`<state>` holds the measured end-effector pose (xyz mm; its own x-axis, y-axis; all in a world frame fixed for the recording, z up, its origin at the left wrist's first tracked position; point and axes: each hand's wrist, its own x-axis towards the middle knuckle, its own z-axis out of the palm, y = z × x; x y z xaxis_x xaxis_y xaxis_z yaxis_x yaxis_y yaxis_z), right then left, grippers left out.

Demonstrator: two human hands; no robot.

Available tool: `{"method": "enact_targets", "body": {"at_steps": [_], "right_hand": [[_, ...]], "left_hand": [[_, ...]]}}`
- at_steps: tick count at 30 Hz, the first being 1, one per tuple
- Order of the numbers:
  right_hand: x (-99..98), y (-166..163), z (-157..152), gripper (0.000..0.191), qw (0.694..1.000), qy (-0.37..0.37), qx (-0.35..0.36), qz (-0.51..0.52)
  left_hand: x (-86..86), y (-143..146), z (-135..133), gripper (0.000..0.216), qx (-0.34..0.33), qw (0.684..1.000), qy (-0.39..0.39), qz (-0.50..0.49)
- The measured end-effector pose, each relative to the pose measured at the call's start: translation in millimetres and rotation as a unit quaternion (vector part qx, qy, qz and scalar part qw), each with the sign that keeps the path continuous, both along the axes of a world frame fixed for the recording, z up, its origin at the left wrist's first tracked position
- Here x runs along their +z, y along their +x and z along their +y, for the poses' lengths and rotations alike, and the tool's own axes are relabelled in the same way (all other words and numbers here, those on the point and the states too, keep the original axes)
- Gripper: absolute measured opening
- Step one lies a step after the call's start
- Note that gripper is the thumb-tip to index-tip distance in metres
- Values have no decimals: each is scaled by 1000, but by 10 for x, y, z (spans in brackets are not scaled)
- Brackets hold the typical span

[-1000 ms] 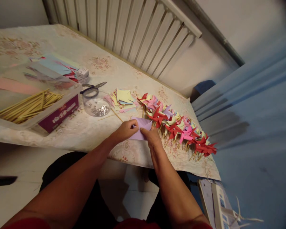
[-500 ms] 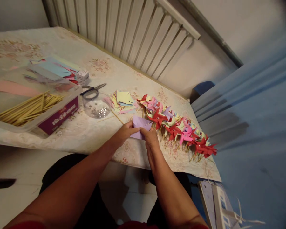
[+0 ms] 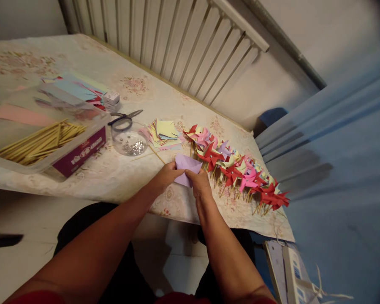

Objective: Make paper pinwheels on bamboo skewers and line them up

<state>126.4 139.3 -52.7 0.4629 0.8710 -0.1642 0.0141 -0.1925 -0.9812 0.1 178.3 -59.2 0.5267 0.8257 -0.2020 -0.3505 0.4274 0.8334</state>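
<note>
Both my hands pinch a purple paper square (image 3: 186,164) above the near edge of the table. My left hand (image 3: 167,176) grips its left side, thumb pointing inward. On the lower right side my right hand (image 3: 200,181) presses its thumb near the paper's middle. A thin wooden stick (image 3: 157,154) slants up and left from beside my left fingers; I cannot tell whether they hold it. Beyond my hands lies a stack of coloured paper squares (image 3: 165,130). A clear round dish (image 3: 130,143) of small shiny metal pieces stands to its left.
Rows of finished paper pinwheels (image 3: 231,172) on sticks lie at the right. At the left are a clear plastic box (image 3: 79,154) of wooden sticks (image 3: 44,141), scissors (image 3: 126,117), small white boxes (image 3: 111,99) and coloured paper sheets (image 3: 66,90). A radiator (image 3: 164,42) borders the table's far side.
The view has shifted slightly. My hands keep their pinch on the purple paper, whose upper part looks slightly flatter now.
</note>
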Motion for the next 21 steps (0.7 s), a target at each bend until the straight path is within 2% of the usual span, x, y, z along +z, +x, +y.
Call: {"method": "enact_targets", "body": {"at_steps": [6,11,21], "right_hand": [[25,18,-33,30,1000,11,13,9],[32,81,-156,24,998,30,36,43],[55,58,-312,28,995,95,-20,-24]], "left_hand": [[-22,-1,13,34,1,1000,-19,-5],[-66,-13,48,33,3,1000,-3,-21],[-67,-1,52,35,-6,1000,-9,-19]]}}
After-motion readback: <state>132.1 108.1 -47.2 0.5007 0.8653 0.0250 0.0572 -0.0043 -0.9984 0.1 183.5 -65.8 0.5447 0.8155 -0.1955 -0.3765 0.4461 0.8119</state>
